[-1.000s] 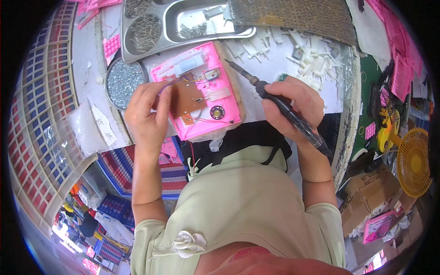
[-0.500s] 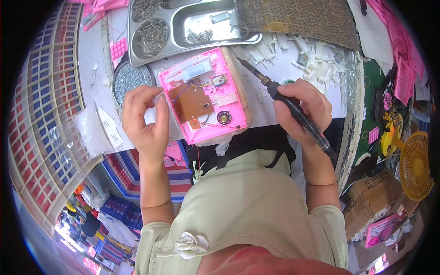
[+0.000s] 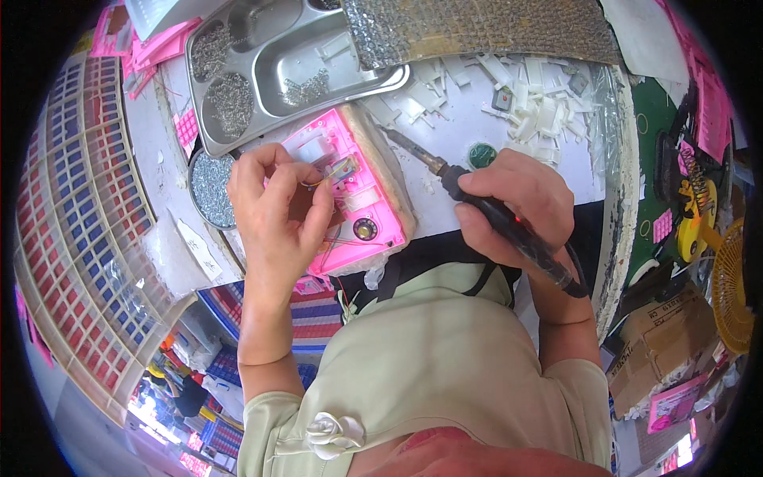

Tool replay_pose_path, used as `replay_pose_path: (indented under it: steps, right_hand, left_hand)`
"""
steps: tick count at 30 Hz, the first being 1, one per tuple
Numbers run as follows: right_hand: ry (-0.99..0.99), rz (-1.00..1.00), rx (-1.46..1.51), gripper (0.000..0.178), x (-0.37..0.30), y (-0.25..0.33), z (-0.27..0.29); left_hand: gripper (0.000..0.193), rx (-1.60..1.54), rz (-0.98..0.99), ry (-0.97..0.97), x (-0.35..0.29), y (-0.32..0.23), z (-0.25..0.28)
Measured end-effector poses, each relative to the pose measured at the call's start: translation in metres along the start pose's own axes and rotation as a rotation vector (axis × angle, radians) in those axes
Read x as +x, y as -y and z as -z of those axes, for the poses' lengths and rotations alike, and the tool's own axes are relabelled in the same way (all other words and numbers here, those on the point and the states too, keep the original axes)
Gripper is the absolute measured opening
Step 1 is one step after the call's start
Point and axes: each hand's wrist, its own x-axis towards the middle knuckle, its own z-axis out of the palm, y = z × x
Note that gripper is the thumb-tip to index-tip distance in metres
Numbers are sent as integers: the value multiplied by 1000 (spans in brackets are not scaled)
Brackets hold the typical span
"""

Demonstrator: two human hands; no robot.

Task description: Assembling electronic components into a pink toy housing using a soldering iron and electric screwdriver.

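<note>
My left hand [image 3: 274,211] reaches over a pink plastic casing [image 3: 338,258]. Its thumb and fingers pinch together at a thin wire [image 3: 315,184] above the casing's inside parts. These include a small round speaker [image 3: 366,229] and a little metal-bodied part [image 3: 343,168]; the brown board is mostly hidden behind my hand. The casing rests tilted on a padded block [image 3: 387,171]. My right hand [image 3: 524,203] grips a soldering iron [image 3: 421,153] by its black handle. The iron's tip points up and left, just right of the block and apart from the casing.
A metal tray [image 3: 270,67] with springs stands beyond the casing, beside a round dish of small metal pieces [image 3: 211,191]. White plastic parts [image 3: 548,115] lie heaped at the back right, near a small green-filled tin [image 3: 482,155]. A plastic crate [image 3: 87,215] borders the left.
My left hand has moved right, from the casing's left edge to over its inside. The soldering iron has shifted slightly left and down. The whole view has turned a little.
</note>
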Motion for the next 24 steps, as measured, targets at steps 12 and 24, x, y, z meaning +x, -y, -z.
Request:
replay_pose_path:
  steps: [12,24]
  right_hand:
    - [33,-6,-43,29,9,-1,-3]
    - [216,-51,-123,25,21,23,-17]
  left_hand:
    - [31,15,129,-80,-35,25,15]
    - [32,-89,247,-56,-68,46,7]
